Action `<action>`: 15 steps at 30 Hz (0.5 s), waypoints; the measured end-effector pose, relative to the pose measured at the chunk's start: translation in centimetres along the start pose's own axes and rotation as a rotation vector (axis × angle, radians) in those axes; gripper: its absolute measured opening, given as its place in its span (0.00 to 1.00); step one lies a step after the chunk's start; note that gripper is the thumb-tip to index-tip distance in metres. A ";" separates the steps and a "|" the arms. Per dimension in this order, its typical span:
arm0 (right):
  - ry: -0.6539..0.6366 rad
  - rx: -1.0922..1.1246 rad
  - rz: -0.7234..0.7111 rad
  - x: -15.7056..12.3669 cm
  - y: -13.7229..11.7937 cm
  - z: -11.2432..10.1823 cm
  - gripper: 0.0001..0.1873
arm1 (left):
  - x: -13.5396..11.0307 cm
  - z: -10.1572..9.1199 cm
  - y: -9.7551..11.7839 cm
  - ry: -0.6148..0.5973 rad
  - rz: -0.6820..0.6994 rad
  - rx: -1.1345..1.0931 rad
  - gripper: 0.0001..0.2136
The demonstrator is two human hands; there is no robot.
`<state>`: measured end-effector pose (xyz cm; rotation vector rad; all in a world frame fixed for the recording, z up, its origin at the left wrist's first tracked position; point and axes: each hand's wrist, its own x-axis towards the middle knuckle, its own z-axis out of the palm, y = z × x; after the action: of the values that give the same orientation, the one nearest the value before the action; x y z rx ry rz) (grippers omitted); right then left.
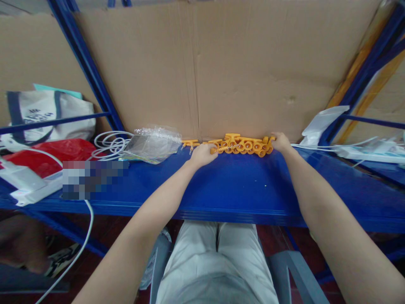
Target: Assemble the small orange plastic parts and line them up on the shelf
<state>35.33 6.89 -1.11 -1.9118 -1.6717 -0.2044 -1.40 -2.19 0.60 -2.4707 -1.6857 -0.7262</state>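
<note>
A row of orange plastic pieces [247, 146] with round, tube-like ends lies stacked against the cardboard at the back of the blue shelf. My left hand [203, 156] is closed at the left end of the stack, with an orange piece [214, 149] showing at its fingertips. At the stack's right end, my right hand [281, 142] has its fingers closed on an upright orange piece [270, 145]. Left of my left hand lie more orange pieces [190, 142] with thin metal chains hanging from them.
A clear plastic bag [155, 145] and coiled white cable [110, 143] lie to the left. Further left are a red bag [53, 154], a canvas bag [50, 114] and a white power strip [34, 183]. Cardboard [237, 71] walls the back. Blue posts [91, 71] stand at both sides.
</note>
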 end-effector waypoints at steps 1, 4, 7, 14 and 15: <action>-0.025 -0.020 0.020 0.1 -0.3 0.1 0.30 | 0.0 0.0 0.0 -0.002 0.002 0.000 0.16; -0.086 -0.081 0.065 0.4 -0.8 0.4 0.32 | 0.0 0.0 0.0 -0.012 0.010 -0.001 0.16; -0.157 -0.127 0.097 0.8 -0.8 0.7 0.29 | 0.0 0.0 0.0 -0.016 0.010 0.005 0.16; -0.164 -0.130 0.152 -0.1 -0.7 -0.2 0.23 | 0.0 0.2 0.1 -0.008 0.015 -0.003 0.16; -0.149 -0.130 0.156 -0.4 -0.7 -0.4 0.22 | 0.0 0.2 0.1 -0.005 0.014 -0.005 0.16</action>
<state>34.67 6.39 -0.68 -2.1912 -1.6281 -0.1136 -1.26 -2.16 0.46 -2.4872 -1.6692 -0.7242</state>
